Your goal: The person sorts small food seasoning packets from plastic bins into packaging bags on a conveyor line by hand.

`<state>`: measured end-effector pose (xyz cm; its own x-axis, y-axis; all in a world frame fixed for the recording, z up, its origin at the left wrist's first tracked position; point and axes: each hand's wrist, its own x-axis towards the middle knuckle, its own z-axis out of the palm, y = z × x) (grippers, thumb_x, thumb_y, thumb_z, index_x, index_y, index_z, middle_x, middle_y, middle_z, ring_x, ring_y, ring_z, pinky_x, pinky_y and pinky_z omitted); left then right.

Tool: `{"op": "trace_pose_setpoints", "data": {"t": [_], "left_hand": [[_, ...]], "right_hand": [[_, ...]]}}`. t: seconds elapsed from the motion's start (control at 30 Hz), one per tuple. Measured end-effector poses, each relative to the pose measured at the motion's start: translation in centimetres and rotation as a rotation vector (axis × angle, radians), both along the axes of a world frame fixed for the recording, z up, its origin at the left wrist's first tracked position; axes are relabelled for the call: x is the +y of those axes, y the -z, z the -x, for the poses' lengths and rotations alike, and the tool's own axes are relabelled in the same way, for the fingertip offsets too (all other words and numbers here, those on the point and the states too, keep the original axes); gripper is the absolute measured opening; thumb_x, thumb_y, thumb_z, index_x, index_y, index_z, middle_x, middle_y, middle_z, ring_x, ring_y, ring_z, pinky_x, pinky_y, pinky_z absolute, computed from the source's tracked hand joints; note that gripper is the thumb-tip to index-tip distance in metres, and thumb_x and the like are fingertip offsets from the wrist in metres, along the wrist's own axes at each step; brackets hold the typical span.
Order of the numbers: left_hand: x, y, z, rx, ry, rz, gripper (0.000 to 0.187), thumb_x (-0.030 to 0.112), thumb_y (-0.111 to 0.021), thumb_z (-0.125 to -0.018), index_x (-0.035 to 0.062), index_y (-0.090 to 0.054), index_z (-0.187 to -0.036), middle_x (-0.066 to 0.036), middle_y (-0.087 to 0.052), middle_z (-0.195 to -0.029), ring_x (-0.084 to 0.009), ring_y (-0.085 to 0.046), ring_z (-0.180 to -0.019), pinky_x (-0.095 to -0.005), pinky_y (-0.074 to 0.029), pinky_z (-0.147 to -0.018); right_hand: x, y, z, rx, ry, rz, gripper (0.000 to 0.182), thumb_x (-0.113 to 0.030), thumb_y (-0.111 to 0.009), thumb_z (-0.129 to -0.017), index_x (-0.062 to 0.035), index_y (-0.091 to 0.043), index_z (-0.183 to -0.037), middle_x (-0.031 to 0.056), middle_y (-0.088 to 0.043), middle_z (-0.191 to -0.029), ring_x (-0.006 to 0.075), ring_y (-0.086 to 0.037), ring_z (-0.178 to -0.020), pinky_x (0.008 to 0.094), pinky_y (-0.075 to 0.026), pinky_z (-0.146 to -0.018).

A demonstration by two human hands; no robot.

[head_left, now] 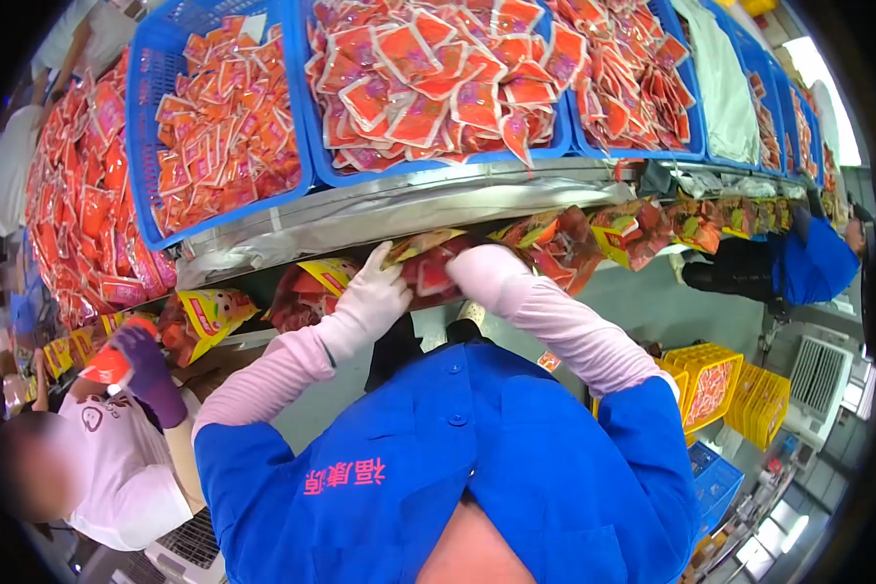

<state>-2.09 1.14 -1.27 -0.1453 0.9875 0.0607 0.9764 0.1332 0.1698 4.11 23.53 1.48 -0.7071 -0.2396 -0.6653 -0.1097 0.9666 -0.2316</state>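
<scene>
My left hand [368, 304], in a pale glove, pinches the upper edge of a printed pouch [426, 270] hanging in the row along the conveyor edge. My right hand [492, 276], also gloved, is at the mouth of that same pouch from the other side. Its fingertips are hidden and slightly blurred among the red packaging. Another yellow-and-red pouch [207, 321] hangs to the left, and more pouches [625, 234] hang to the right.
Blue baskets [307, 131] heaped with red sachets [438, 78] line the far side. A co-worker's purple-gloved hand [144, 365] holds a red packet [107, 362] at left. Another person in blue [816, 258] works far right. Yellow crates [757, 399] stand behind at right.
</scene>
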Motion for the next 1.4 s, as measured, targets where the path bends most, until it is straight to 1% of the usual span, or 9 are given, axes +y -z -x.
{"op": "trace_pose_setpoints", "data": {"t": [0.17, 0.4, 0.53, 0.7, 0.87, 0.93, 1.07, 1.13, 1.4], "left_hand": [[0.8, -1.4, -1.3, -0.132, 0.102, -0.227, 0.003, 0.015, -0.062, -0.073, 0.0131, -0.064, -0.072, -0.002, -0.055, -0.065, -0.0200, -0.061, -0.071, -0.0496, -0.045, -0.105], [-4.7, -5.2, 7.8, -0.459, -0.124, -0.181, 0.022, 0.025, -0.078, -0.069, 0.0096, -0.065, -0.076, -0.010, -0.063, -0.077, -0.0294, -0.064, -0.081, -0.0432, -0.050, -0.081], [-7.7, -2.2, 21.4, -0.262, -0.824, -0.371, 0.023, 0.023, -0.071, -0.084, 0.0045, -0.068, -0.097, -0.016, -0.068, -0.093, -0.0361, -0.064, -0.092, -0.0450, -0.051, -0.082], [-6.2, 12.5, 34.7, 0.020, -0.965, 0.344, 0.051, 0.029, -0.074, -0.080, 0.0126, -0.061, -0.127, -0.013, -0.070, -0.116, -0.0289, -0.068, -0.109, -0.0509, -0.051, -0.092], [-8.2, 14.7, 38.2, 0.070, -0.926, 0.179, 0.024, 0.012, -0.050, -0.096, 0.0094, -0.072, -0.103, -0.012, -0.074, -0.105, -0.0328, -0.071, -0.098, -0.0433, -0.057, -0.082], [-10.2, 11.7, 36.4, 0.318, -0.687, -0.215, 0.023, 0.012, -0.054, -0.095, 0.0053, -0.074, -0.105, -0.018, -0.073, -0.104, -0.0332, -0.071, -0.096, -0.0360, -0.056, -0.084], [-3.3, -8.4, 15.1, -0.862, -0.680, -0.619, 0.010, 0.007, -0.063, -0.093, 0.0023, -0.070, -0.099, -0.016, -0.073, -0.104, -0.0290, -0.071, -0.098, -0.0349, -0.054, -0.088], [0.0, -9.6, 6.5, -0.835, -0.291, -0.634, 0.005, 0.010, -0.067, -0.091, 0.0050, -0.068, -0.091, -0.012, -0.074, -0.103, -0.0231, -0.071, -0.096, -0.0360, -0.056, -0.085], [1.4, -2.2, -1.4, -0.044, -0.121, -0.102, 0.028, 0.023, -0.073, -0.073, 0.0081, -0.068, -0.095, -0.008, -0.066, -0.091, -0.0254, -0.065, -0.096, -0.0557, -0.037, -0.110]], "right_hand": [[-4.1, 17.0, -0.4, 0.121, -0.481, -0.061, 0.021, -0.022, -0.059, -0.093, -0.0108, -0.075, -0.100, 0.0150, -0.075, -0.100, 0.0293, -0.073, -0.096, 0.0417, -0.057, -0.080], [-7.3, -3.0, 7.8, -0.099, 0.231, 0.269, 0.019, -0.023, -0.064, -0.088, -0.0129, -0.071, -0.103, 0.0182, -0.072, -0.094, 0.0350, -0.069, -0.093, 0.0479, -0.053, -0.086], [4.9, -5.2, 8.0, 0.824, 0.938, 0.140, 0.033, -0.012, -0.077, -0.082, -0.0076, -0.066, -0.114, 0.0159, -0.069, -0.102, 0.0323, -0.068, -0.078, 0.0390, -0.055, -0.075], [12.9, 4.4, 10.4, 0.820, 0.677, -0.164, 0.043, -0.015, -0.072, -0.086, -0.0133, -0.061, -0.128, 0.0193, -0.069, -0.107, 0.0366, -0.068, -0.094, 0.0444, -0.054, -0.084], [11.0, -2.9, 7.9, 1.000, 0.829, -0.040, 0.021, -0.010, -0.065, -0.090, -0.0082, -0.071, -0.110, 0.0209, -0.071, -0.097, 0.0341, -0.070, -0.082, 0.0408, -0.054, -0.076], [10.5, -5.5, 5.0, 0.915, 1.107, 0.298, 0.019, -0.012, -0.066, -0.092, -0.0052, -0.069, -0.109, 0.0130, -0.073, -0.092, 0.0191, -0.067, -0.076, 0.0324, -0.051, -0.071], [8.3, -8.1, -0.6, 0.672, 1.243, 0.956, 0.020, -0.018, -0.069, -0.094, -0.0030, -0.066, -0.106, -0.0015, -0.067, -0.093, 0.0053, -0.057, -0.083, 0.0250, -0.049, -0.075], [6.1, -8.8, -1.7, 0.608, 1.280, 1.026, 0.020, -0.019, -0.069, -0.094, -0.0036, -0.066, -0.106, -0.0011, -0.068, -0.094, 0.0060, -0.059, -0.084, 0.0251, -0.050, -0.079], [-3.1, -2.6, -1.4, 0.192, -0.094, 0.067, 0.011, -0.015, -0.065, -0.085, -0.0079, -0.069, -0.092, 0.0098, -0.070, -0.092, 0.0295, -0.070, -0.087, 0.0389, -0.056, -0.076]]}}
